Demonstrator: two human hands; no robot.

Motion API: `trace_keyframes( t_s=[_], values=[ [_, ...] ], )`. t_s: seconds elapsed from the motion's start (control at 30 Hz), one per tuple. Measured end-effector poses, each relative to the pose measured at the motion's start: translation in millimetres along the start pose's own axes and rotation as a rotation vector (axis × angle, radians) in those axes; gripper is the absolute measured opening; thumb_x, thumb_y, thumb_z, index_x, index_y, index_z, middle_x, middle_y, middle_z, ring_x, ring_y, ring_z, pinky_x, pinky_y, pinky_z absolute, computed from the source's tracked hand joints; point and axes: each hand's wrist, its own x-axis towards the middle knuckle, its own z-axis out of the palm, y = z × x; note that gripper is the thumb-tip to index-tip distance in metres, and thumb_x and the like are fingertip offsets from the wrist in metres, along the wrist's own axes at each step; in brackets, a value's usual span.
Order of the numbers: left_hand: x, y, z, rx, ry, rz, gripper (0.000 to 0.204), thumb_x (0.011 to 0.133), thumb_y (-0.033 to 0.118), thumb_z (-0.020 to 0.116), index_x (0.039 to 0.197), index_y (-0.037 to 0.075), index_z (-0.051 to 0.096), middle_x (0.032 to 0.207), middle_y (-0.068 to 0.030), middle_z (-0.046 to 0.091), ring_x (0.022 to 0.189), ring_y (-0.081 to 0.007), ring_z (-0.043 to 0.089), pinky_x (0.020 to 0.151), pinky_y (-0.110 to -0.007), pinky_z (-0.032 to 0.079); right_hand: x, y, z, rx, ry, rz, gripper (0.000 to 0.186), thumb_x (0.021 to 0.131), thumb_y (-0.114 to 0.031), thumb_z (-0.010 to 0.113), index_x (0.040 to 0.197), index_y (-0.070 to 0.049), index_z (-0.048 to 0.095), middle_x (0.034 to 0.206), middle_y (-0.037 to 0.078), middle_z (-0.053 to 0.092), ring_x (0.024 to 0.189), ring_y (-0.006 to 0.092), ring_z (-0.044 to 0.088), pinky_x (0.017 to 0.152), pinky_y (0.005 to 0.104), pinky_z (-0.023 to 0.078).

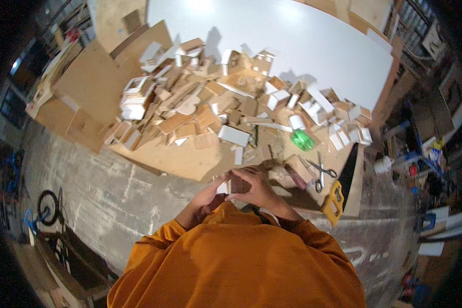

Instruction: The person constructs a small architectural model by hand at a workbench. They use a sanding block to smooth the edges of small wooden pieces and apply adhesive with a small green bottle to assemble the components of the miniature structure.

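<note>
Close to my body, at the table's near edge, I hold a small wooden piece [222, 188] with a white face and a brown side. Around its left side my left hand [209, 196] is closed. On its other side, the fingers and thumb of my right hand [256, 189] curve around the brown part. My fingers hide much of the piece, so its full shape cannot be made out. To the right of my right hand lie scissors [321, 170] with dark handles and a handsaw [334, 201] with a yellow handle and dark blade.
Wood offcuts and small white-and-brown box-like pieces [205, 115] heap across the wooden tabletop [179, 163]. A crumpled green plastic bottle [302, 139] lies right of centre. Behind stands a large white board [272, 31]. A small bicycle [47, 208] is on the floor at left.
</note>
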Motion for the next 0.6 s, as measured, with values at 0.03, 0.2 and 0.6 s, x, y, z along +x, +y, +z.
trace_keyframes(
  t_s=[0.03,0.2,0.6],
  values=[
    [2.6,-1.1,6.4,0.014,-0.014,-0.031,0.045,0.094,0.041,0.054,0.122,0.007,0.05,0.109,-0.0089,0.062,0.094,-0.0187,0.063,0.081,-0.029,0.052,-7.4,2.5,0.7,-0.004,-0.02,0.024,0.068,0.067,-0.031,0.082,0.122,-0.001,0.057,0.114,0.019,0.062,0.108,0.0331,0.058,0.091,0.0401,0.047],
    [15.0,-19.5,8.3,0.039,-0.112,-0.085,0.051,0.088,0.045,0.063,0.119,0.007,0.052,0.109,-0.0106,0.061,0.095,-0.023,0.062,0.08,-0.033,0.052,-32.7,16.7,3.0,0.011,-0.064,0.026,0.071,0.071,-0.038,0.08,0.126,-0.001,0.053,0.118,0.02,0.06,0.109,0.0352,0.057,0.093,0.0425,0.046],
    [44.0,-40.2,-6.4,0.092,-0.086,-0.181,0.054,0.09,0.053,0.054,0.115,0.005,0.054,0.093,-0.0117,0.064,0.085,-0.0247,0.066,0.076,-0.036,0.056,-79.2,29.9,-67.7,-0.666,0.247,0.435,0.085,0.064,-0.034,0.082,0.136,-0.007,0.045,0.133,0.023,0.045,0.118,0.0403,0.047,0.095,0.0461,0.042]
  ],
)
